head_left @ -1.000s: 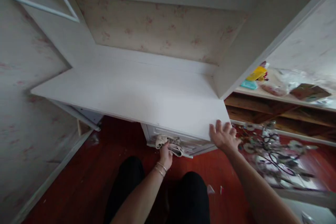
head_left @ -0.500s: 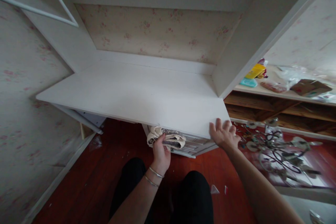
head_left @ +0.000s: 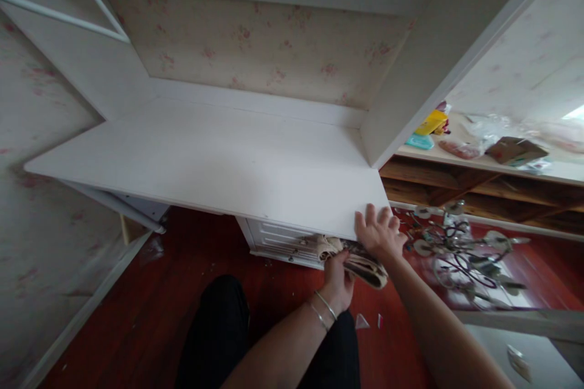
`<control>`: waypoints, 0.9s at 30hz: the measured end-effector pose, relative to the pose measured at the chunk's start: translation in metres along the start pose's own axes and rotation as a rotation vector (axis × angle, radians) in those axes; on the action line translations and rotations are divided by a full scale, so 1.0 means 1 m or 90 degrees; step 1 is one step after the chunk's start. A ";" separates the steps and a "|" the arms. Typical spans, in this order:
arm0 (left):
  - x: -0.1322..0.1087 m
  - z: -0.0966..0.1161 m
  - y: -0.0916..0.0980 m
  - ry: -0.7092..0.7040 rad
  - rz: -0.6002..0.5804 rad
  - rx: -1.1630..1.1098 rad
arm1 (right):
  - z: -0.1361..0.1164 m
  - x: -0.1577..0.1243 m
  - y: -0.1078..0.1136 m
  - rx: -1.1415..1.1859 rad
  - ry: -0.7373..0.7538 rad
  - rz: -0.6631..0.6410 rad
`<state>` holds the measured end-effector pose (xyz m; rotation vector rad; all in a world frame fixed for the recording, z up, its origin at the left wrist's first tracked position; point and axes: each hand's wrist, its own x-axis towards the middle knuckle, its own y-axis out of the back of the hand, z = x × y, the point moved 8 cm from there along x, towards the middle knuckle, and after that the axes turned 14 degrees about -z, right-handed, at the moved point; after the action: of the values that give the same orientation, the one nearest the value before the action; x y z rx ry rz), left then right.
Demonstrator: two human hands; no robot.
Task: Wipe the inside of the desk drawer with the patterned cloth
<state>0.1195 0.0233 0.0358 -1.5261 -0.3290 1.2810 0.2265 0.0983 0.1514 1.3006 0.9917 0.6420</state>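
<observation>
My left hand [head_left: 338, 279] is closed around a folded cloth [head_left: 371, 271], cream with grey patches, just below the front edge of the white desk [head_left: 255, 164]. Two thin silver bangles circle that wrist. Spread fingers of my right hand [head_left: 379, 232] rest on the desk top at its front right corner, with the cloth close under that palm. Beneath the desk stands a white drawer unit [head_left: 278, 243] with small knobs, partly covered by the cloth and my left hand.
A chandelier [head_left: 469, 255] with curved arms lies on the right. Behind it, a low shelf [head_left: 456, 164] bears plastic bags, a brown paper bag [head_left: 515, 151] and a yellow item [head_left: 431, 123]. Small scraps [head_left: 362, 321] dot the red wooden floor. A floral-papered wall [head_left: 36, 243] borders the left.
My left hand has carried the cloth to the right along the desk's front edge, uncovering more of the drawers. My right hand stays on the desk corner. The view has shifted slightly right.
</observation>
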 end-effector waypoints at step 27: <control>-0.067 0.196 0.032 -0.298 -0.044 0.084 | -0.003 -0.005 0.003 -0.005 0.012 0.019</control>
<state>-0.0828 0.0651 0.0735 -1.0826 -0.5790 1.5663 0.2220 0.0961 0.1553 1.3075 0.9856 0.6807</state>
